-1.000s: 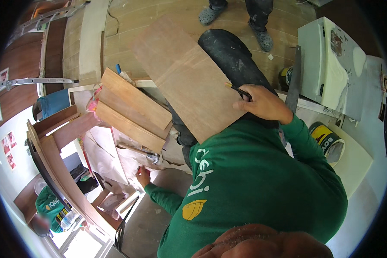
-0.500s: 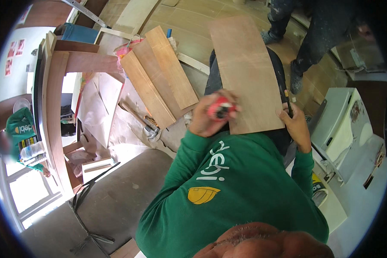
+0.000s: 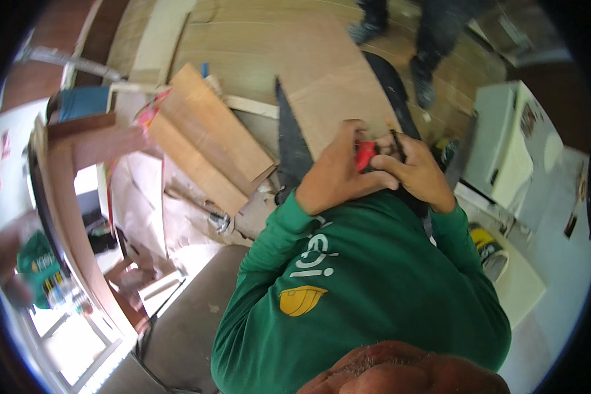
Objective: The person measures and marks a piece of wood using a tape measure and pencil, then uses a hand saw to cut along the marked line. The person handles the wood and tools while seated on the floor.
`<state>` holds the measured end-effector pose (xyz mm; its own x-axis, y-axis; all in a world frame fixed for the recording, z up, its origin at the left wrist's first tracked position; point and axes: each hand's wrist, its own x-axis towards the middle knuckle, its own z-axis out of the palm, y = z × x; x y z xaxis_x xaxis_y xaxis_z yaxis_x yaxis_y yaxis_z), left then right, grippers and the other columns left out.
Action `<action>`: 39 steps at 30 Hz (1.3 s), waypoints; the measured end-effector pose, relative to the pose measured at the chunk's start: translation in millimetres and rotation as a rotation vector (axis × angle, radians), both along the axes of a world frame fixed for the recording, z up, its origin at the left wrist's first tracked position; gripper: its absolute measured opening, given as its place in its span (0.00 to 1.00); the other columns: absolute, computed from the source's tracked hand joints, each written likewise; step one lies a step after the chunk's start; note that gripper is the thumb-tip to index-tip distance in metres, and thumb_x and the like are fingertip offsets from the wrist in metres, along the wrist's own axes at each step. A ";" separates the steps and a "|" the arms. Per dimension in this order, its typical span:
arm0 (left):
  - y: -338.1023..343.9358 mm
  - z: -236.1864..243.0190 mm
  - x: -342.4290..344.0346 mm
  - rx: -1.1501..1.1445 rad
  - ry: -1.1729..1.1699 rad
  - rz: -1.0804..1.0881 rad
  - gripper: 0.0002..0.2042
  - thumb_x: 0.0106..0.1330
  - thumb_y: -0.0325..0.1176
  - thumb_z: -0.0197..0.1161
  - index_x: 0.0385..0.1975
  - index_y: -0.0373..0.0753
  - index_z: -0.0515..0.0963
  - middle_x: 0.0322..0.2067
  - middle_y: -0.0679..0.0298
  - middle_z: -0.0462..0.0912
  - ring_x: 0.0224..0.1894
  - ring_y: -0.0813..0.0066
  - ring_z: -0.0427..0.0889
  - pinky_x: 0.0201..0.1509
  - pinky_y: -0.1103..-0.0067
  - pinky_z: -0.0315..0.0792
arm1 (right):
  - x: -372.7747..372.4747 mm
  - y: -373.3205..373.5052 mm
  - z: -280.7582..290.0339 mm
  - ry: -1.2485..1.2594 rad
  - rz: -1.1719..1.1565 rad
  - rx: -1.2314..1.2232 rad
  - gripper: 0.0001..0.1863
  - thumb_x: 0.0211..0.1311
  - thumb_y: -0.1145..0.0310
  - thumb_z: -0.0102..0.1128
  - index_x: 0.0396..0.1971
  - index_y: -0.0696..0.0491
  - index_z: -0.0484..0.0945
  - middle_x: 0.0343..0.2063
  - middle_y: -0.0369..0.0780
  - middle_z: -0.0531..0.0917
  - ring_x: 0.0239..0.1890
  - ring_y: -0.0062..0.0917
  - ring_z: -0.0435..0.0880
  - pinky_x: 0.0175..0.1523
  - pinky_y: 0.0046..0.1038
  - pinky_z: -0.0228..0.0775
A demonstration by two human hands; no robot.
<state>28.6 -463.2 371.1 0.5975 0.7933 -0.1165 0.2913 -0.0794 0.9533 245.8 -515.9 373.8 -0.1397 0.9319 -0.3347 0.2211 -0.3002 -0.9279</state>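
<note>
A long, pale brown board (image 3: 328,79) lies across my dark-trousered legs. Over its near end my two hands have come together. My left hand (image 3: 338,171) is closed round a compact red and black tape measure (image 3: 366,156), largely covered by the fingers. Close against it, my right hand (image 3: 420,171) grips a thin dark stick with a tan tip, like a pencil (image 3: 398,144). The right fingers also reach to the red case; whether they pull at it is hidden.
Several wooden boards (image 3: 223,118) lie to the left, with a hammer-like tool (image 3: 217,220) nearby. A grey cushioned seat (image 3: 197,295) is at lower left. A white appliance (image 3: 499,138) stands at right. Another person's legs (image 3: 430,52) are beyond the board. A mirror (image 3: 43,276) is far left.
My left hand has brought the tape measure rightward, and my right hand has moved left off the board's edge to meet it. The view has shifted, and the board sits further left in it.
</note>
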 end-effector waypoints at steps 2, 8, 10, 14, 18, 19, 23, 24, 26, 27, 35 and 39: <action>-6.7 5.8 -1.7 -0.032 0.074 0.028 0.37 0.61 0.53 0.85 0.60 0.34 0.75 0.48 0.46 0.85 0.51 0.50 0.89 0.56 0.63 0.80 | 3.3 -2.8 -11.6 -0.041 0.048 -0.054 0.22 0.74 0.62 0.75 0.55 0.65 0.83 0.36 0.32 0.86 0.37 0.16 0.80 0.47 0.26 0.77; -6.7 20.7 -44.8 0.158 0.457 0.022 0.19 0.73 0.49 0.74 0.48 0.38 0.85 0.36 0.47 0.82 0.40 0.42 0.85 0.45 0.59 0.79 | 47.4 -35.7 -18.2 -0.003 -0.179 -0.045 0.16 0.70 0.60 0.78 0.43 0.58 0.86 0.30 0.30 0.81 0.33 0.13 0.75 0.40 0.23 0.70; -10.4 24.4 -59.9 0.134 0.556 0.041 0.16 0.75 0.47 0.71 0.43 0.37 0.86 0.34 0.48 0.81 0.37 0.44 0.83 0.44 0.59 0.77 | 64.6 -37.9 -11.5 -0.063 -0.195 -0.074 0.17 0.72 0.58 0.74 0.39 0.59 0.86 0.27 0.32 0.83 0.32 0.17 0.78 0.41 0.27 0.71; -28.4 13.8 -71.6 0.096 0.658 0.030 0.15 0.78 0.43 0.67 0.39 0.35 0.85 0.32 0.49 0.78 0.34 0.46 0.80 0.41 0.59 0.74 | 51.3 -42.9 -29.7 -0.237 -0.191 0.059 0.21 0.74 0.56 0.69 0.41 0.63 0.84 0.26 0.48 0.84 0.27 0.32 0.80 0.39 0.34 0.73; -43.3 17.6 -63.9 0.184 0.742 0.030 0.15 0.79 0.40 0.65 0.37 0.34 0.84 0.31 0.47 0.79 0.35 0.43 0.81 0.40 0.56 0.74 | 43.3 -43.8 -32.0 -0.420 -0.140 -0.001 0.20 0.76 0.57 0.68 0.42 0.63 0.83 0.32 0.51 0.84 0.32 0.39 0.81 0.42 0.37 0.73; -44.5 17.4 -65.7 0.198 0.756 0.018 0.15 0.79 0.41 0.65 0.35 0.35 0.84 0.31 0.48 0.80 0.34 0.42 0.82 0.39 0.55 0.74 | 45.3 -45.2 -35.1 -0.407 -0.107 -0.001 0.20 0.76 0.56 0.67 0.41 0.63 0.82 0.31 0.54 0.82 0.32 0.45 0.80 0.41 0.40 0.73; -44.7 13.4 -74.2 0.206 0.788 -0.041 0.14 0.77 0.42 0.65 0.33 0.37 0.85 0.30 0.51 0.83 0.32 0.42 0.84 0.36 0.54 0.75 | 47.3 -44.4 -34.2 -0.365 0.011 0.000 0.21 0.77 0.55 0.64 0.40 0.62 0.81 0.30 0.59 0.80 0.33 0.58 0.78 0.40 0.47 0.71; -44.9 12.9 -75.4 0.197 0.790 -0.057 0.14 0.77 0.42 0.65 0.33 0.38 0.85 0.30 0.51 0.83 0.32 0.42 0.84 0.36 0.54 0.76 | 46.3 -43.1 -32.3 -0.356 0.037 0.001 0.21 0.78 0.55 0.64 0.40 0.62 0.81 0.30 0.59 0.80 0.34 0.59 0.78 0.40 0.47 0.71; -45.8 13.3 -73.8 0.159 0.818 -0.075 0.14 0.78 0.42 0.64 0.36 0.37 0.86 0.33 0.50 0.84 0.36 0.42 0.85 0.39 0.54 0.76 | 42.4 -42.4 -35.3 -0.349 0.073 0.001 0.21 0.78 0.54 0.63 0.40 0.62 0.82 0.31 0.59 0.80 0.35 0.59 0.79 0.40 0.47 0.71; -46.1 13.6 -72.3 0.139 0.832 -0.084 0.15 0.78 0.42 0.64 0.37 0.36 0.87 0.34 0.49 0.85 0.38 0.41 0.85 0.41 0.54 0.77 | 41.7 -42.8 -37.9 -0.345 0.090 0.001 0.22 0.78 0.53 0.63 0.40 0.61 0.82 0.31 0.59 0.81 0.35 0.59 0.80 0.40 0.47 0.71; -56.5 6.0 -77.0 0.122 0.815 -0.009 0.14 0.78 0.43 0.64 0.39 0.39 0.89 0.36 0.50 0.86 0.39 0.43 0.87 0.43 0.55 0.79 | 58.8 -44.4 -39.1 -0.373 -0.251 0.122 0.24 0.81 0.51 0.58 0.43 0.60 0.88 0.26 0.45 0.82 0.34 0.31 0.89 0.44 0.33 0.77; -57.0 -0.5 -78.4 0.175 0.793 -0.010 0.12 0.76 0.42 0.65 0.38 0.41 0.90 0.35 0.53 0.86 0.35 0.44 0.88 0.37 0.55 0.80 | 62.3 -42.1 -25.1 0.201 -0.453 0.015 0.27 0.88 0.54 0.45 0.42 0.59 0.88 0.27 0.36 0.80 0.25 0.21 0.82 0.39 0.25 0.72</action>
